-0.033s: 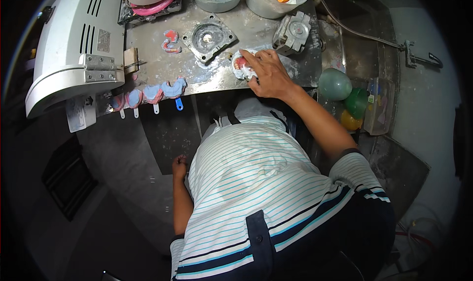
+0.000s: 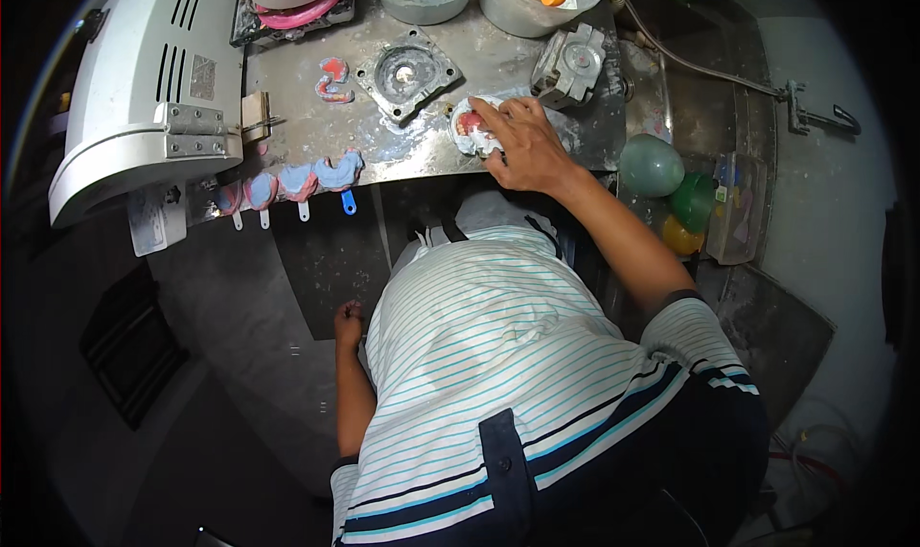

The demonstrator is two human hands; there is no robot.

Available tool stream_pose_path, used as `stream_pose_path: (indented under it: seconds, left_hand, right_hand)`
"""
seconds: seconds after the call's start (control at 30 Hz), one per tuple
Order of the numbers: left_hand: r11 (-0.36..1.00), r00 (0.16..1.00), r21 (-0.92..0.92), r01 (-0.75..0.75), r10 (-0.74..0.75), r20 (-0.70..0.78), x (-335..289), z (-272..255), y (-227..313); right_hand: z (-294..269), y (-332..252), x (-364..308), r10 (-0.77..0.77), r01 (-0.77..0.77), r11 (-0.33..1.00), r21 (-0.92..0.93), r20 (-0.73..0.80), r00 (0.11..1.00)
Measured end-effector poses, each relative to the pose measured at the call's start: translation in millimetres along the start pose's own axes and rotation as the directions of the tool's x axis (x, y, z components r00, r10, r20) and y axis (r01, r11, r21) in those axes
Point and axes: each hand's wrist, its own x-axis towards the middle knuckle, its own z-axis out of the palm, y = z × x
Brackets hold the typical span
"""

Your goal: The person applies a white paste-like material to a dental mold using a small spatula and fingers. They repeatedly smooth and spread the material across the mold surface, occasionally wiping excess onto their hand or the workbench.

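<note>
I'm spanning the cast (image 2: pixel 466 137) with my right hand (image 2: pixel 529 151), thumb and fingers spread partway and grasping it. It's lying near the bench's (image 2: pixel 287 130) front edge. My left hand (image 2: pixel 350 323) is hanging low; I can't tell its grip.

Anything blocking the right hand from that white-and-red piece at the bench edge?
Nothing visible. The right hand is over the white-and-red piece, fingers apparently touching it. The square metal mould sits farther back, to the left, out of the way.
</note>
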Motion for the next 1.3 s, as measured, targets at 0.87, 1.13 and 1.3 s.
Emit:
stream_pose_path:
  seconds: [0.87, 1.13, 1.3]
  left_hand:
    - [0.999, 0.998, -0.036, 0.038, -0.036, 0.057, 18.2, 19.2, -13.2]
    - [0.938, 0.939, -0.088, -0.336, 0.327, -0.106, -22.5, -9.0, 154.3]
    - [0.609, 0.793, -0.669, -0.425, 0.607, 0.048, -66.1, 9.6, 306.8]
  right_hand:
    - [-8.6, -4.8, 5.5, 0.215, -0.21, 0.976, 0.05, -0.148, 0.965]
    - [-27.9, -9.2, -22.5, 0.283, -0.248, 0.952, 0.181, -0.203, 0.937]
    - [-52.7, -60.7, -9.6, 0.155, -0.136, 0.924, 0.356, -0.025, 0.988]
